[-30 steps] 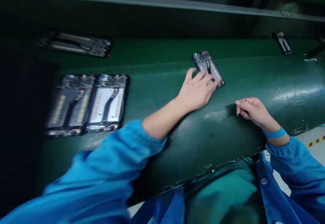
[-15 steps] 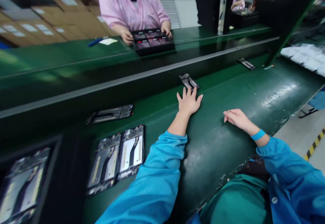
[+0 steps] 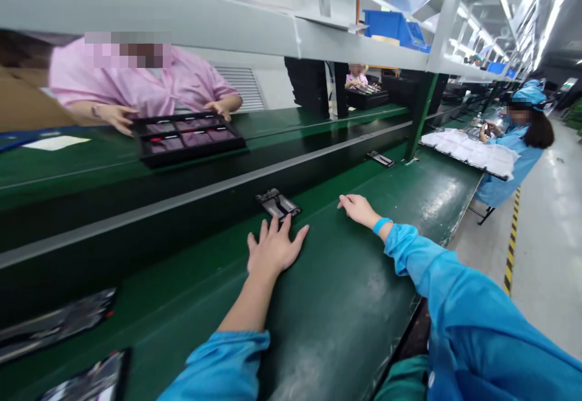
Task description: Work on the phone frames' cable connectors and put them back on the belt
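Note:
My left hand (image 3: pixel 271 246) is open, its fingers spread low over the green bench (image 3: pixel 345 292). Its fingertips reach the near edge of an opened phone body (image 3: pixel 278 203), which shows a silvery inside with a dark ribbon cable. Whether they press on it I cannot tell. Farther right, my right hand (image 3: pixel 359 208), with a blue wrist band (image 3: pixel 382 225), hovers near the bench with fingers curled together; anything inside them is hidden. Another opened phone body (image 3: pixel 381 158) lies beyond it. Two more, a phone body (image 3: pixel 59 322) and a phone body (image 3: pixel 91 380), lie at lower left.
Across a raised ledge (image 3: pixel 204 195), a person in pink holds a black compartment tray (image 3: pixel 188 137). A green post (image 3: pixel 421 116) rises at the bench's far end, beside a white-covered tray (image 3: pixel 470 152). A co-worker in blue sits beyond. Overhead runs a grey shelf beam (image 3: pixel 182 22) with blue bins (image 3: pixel 393 28).
My view has swung up and to the right, bringing the shelf and the co-worker in blue into sight. My left hand stays spread at the same phone body; my right hand stays curled.

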